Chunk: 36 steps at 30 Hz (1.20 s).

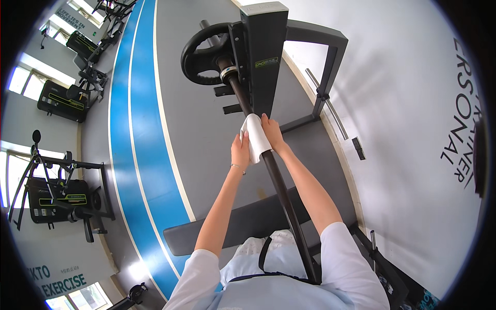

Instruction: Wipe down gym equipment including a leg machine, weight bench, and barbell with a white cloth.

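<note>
A white cloth (pixel 256 135) is draped over a dark barbell bar (pixel 279 176) that runs from the rack towards my body. My left hand (pixel 240 150) grips the cloth's left edge, with a thin bracelet at the wrist. On the other side of the bar, my right hand (pixel 272 132) holds the cloth's right edge, fingers bent along it. Beyond my hands, a black weight plate (pixel 189 54) with grip openings sits on the bar's far end, beside a dark rack upright (pixel 267 50). A light-coloured collar (pixel 228 73) rings the bar next to the plate.
A black padded bench (pixel 232 228) lies crosswise in front of me, under the bar. The rack's frame (pixel 329 69) reaches towards the white wall (pixel 403 116) on the right. Blue floor lanes (pixel 145 135) run along the left, and exercise machines (pixel 62 193) stand beyond them.
</note>
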### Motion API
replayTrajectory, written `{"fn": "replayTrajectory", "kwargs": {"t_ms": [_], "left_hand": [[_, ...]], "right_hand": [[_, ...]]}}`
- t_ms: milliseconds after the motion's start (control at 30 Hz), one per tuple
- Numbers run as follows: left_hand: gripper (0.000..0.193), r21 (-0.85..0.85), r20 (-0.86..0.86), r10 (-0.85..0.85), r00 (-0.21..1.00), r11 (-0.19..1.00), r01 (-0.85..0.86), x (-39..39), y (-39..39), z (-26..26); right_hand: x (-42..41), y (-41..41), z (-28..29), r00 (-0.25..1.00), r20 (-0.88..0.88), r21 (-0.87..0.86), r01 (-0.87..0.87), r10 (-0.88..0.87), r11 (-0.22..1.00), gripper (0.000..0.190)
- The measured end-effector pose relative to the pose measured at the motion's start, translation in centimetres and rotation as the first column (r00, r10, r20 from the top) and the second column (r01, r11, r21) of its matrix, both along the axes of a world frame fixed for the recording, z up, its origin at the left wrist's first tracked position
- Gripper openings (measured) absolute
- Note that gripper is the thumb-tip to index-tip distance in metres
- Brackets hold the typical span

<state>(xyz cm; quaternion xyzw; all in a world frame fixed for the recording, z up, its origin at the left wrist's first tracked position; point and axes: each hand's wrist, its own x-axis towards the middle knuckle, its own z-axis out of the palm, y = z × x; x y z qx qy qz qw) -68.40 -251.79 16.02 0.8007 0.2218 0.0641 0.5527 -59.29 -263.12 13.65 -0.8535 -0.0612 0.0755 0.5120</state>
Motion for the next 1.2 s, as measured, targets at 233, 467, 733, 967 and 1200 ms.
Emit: {"fn": "replayTrajectory", "kwargs": {"t_ms": [233, 467, 733, 967, 1200], "left_hand": [[0.049, -0.280, 0.018, -0.017, 1.000, 0.960, 0.021, -5.7, -3.7, -0.6], [0.044, -0.220, 0.089, -0.039, 0.995, 0.974, 0.057, -13.6, -7.0, -1.3], [0.036, -0.206, 0.150, -0.152, 0.977, 0.962, 0.181, -27.6, -13.7, -0.8], [0.034, -0.285, 0.020, -0.385, 0.923, 0.882, 0.374, -39.2, -19.6, 1.5], [0.043, -0.306, -0.034, -0.496, 0.868, 0.832, 0.463, -49.5, -22.2, -0.7]], "right_hand": [[-7.1, -3.5, -1.7, 0.995, -0.095, 0.099, 0.005, 0.005, 0.995, 0.055], [-16.0, -8.1, -2.0, 0.931, -0.350, 0.369, 0.035, 0.104, 0.929, 0.050], [-31.2, -17.9, -2.5, 0.905, -0.402, 0.400, 0.037, 0.139, 0.916, 0.049], [-43.5, -27.3, -1.5, 0.921, -0.370, 0.289, -0.012, 0.123, 0.957, 0.045], [-46.5, -31.9, 6.0, 0.925, 0.157, -0.794, -0.090, 0.346, 0.601, 0.055]]}}
